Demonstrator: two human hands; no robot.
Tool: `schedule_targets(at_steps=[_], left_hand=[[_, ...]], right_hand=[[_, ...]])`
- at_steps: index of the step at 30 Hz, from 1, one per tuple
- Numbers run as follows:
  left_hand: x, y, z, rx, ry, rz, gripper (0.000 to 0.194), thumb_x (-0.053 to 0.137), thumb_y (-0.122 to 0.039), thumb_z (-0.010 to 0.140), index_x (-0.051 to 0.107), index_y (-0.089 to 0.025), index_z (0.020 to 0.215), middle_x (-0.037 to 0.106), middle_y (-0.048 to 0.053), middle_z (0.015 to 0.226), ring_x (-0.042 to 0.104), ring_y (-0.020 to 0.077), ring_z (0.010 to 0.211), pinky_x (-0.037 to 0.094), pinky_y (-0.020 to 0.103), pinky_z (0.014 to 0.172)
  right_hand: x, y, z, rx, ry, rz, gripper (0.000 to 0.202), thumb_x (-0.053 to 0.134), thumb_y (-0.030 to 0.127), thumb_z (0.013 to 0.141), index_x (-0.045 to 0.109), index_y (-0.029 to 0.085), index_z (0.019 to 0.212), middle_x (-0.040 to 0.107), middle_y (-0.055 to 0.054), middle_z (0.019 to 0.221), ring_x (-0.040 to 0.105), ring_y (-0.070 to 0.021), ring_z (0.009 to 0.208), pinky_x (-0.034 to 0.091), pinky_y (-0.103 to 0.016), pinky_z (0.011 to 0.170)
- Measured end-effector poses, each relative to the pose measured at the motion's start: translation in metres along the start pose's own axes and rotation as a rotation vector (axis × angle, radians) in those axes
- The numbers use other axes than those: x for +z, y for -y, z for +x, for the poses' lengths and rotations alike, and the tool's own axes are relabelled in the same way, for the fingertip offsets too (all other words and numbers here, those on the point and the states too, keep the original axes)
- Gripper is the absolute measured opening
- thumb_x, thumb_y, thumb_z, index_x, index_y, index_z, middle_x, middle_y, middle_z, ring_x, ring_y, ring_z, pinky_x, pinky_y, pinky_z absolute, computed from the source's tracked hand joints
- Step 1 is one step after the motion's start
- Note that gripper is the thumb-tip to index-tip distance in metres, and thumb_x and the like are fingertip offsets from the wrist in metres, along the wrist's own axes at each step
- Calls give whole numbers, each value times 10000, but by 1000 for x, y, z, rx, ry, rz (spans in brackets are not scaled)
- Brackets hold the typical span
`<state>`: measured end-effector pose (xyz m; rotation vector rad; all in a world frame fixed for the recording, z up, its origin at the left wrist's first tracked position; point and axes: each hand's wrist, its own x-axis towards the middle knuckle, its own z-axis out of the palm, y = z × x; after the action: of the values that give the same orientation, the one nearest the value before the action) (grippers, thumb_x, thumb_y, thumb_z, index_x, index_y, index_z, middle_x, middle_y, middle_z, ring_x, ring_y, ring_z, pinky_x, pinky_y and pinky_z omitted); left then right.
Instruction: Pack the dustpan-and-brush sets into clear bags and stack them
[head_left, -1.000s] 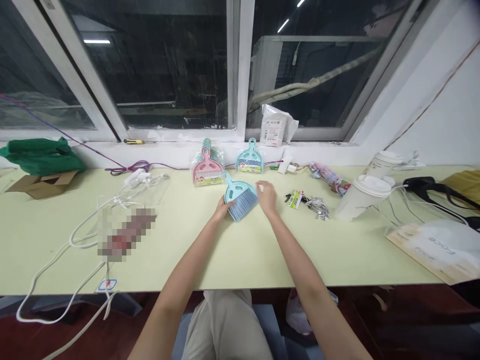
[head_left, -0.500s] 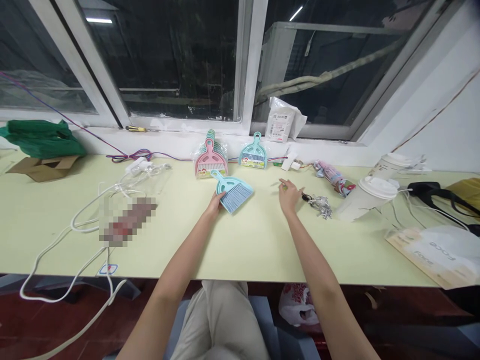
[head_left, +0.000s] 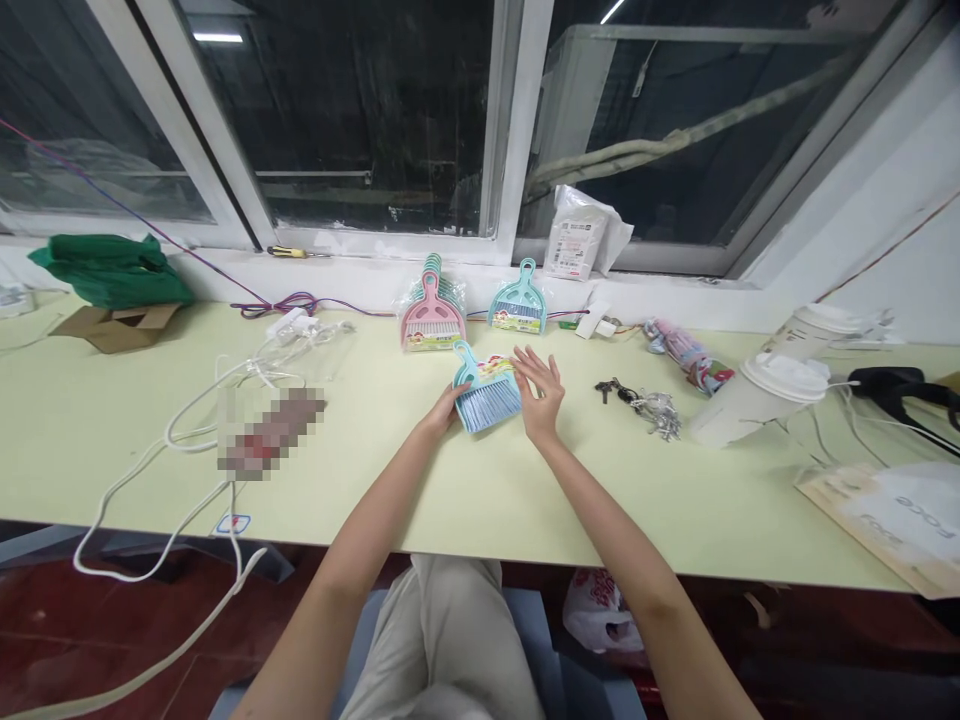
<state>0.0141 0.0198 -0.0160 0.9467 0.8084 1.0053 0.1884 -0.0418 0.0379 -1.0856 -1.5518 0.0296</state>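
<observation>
My left hand (head_left: 445,408) grips the left edge of a light-blue mini dustpan (head_left: 466,361), thumb on top. A matching small brush with blue bristles (head_left: 489,403) lies nested in its pan. At its right side my right hand (head_left: 541,398) pinches a colourful printed label (head_left: 495,367) between thumb and index finger, the other fingers raised. The label lies across the upper part of the set; part of it is hidden by the fingers. Behind stand a bagged stack of dustpan sets with a pink one in front (head_left: 431,322) and a bagged light-blue set (head_left: 519,300).
Keys (head_left: 651,408) lie to the right, before a floral-patterned bundle (head_left: 686,355) and lidded paper cups (head_left: 761,398). White cables (head_left: 176,440) spread over the left side of the table (head_left: 360,480). A screwdriver (head_left: 287,252) rests on the window ledge.
My right hand has moved left from beside the keys to the dustpan set, bringing the label over it. The view has shifted slightly; my left hand still grips the set.
</observation>
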Motion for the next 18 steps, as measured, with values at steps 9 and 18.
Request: schedule_targets(at_steps=[9,18], left_hand=[[-1,-5,-3,-88,106,-81,474,686,-490,745,640,-182,1103,662,120,1165,625,287,1093,490,399,949],[-4,-3,-7,-12,58,21,520,779,-174,606,591,-157,1091,681,108,1099,662,246,960,501,402,910]], right_hand=[[0,-34,-15,30,656,-90,437,500,81,772,741,417,913,371,102,1491,156,-290,1460,-112,-722,1058],[0,-36,-18,58,607,-156,359,517,151,810,741,402,935,350,79,1514,155,-303,1456,-183,-718,1018]])
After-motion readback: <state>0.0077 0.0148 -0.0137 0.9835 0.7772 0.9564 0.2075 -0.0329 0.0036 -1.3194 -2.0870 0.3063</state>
